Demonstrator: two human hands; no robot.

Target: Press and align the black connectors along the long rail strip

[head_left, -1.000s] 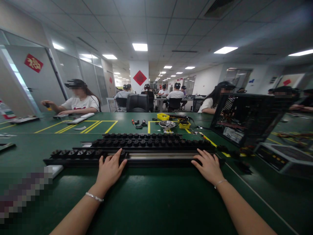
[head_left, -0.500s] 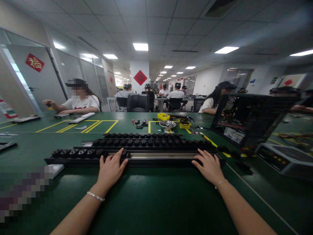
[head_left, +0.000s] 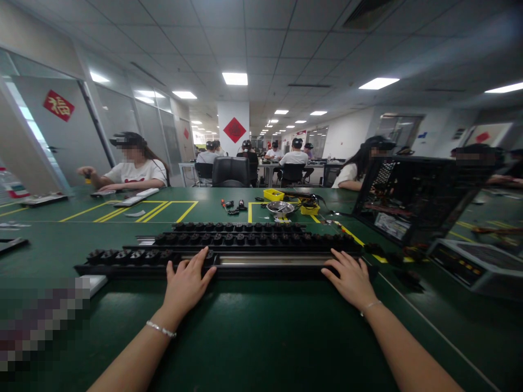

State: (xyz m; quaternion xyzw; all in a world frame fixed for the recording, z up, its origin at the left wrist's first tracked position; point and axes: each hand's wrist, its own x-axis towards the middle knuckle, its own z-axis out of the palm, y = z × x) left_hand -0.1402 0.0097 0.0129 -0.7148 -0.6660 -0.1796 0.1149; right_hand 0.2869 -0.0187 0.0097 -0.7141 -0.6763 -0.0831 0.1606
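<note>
A long black rail with a bare metal strip (head_left: 269, 261) lies across the green table in front of me, with black sockets fitted along its left part (head_left: 126, 255). My left hand (head_left: 187, 283) rests flat on it near the last fitted socket, fingers spread. My right hand (head_left: 350, 277) lies on the rail's right end, fingers apart. Two more black rails full of sockets (head_left: 245, 238) lie just behind it.
An open black computer case (head_left: 408, 198) stands at the right, with a flat grey unit (head_left: 474, 261) in front of it. A metal bowl (head_left: 279, 208) and yellow boxes (head_left: 273, 194) sit mid-table. Other people work at the far side (head_left: 133, 169) and beyond.
Both hands stay on the rail; the left hand's fingers have shifted slightly. The person at the far left moved a hand a little.
</note>
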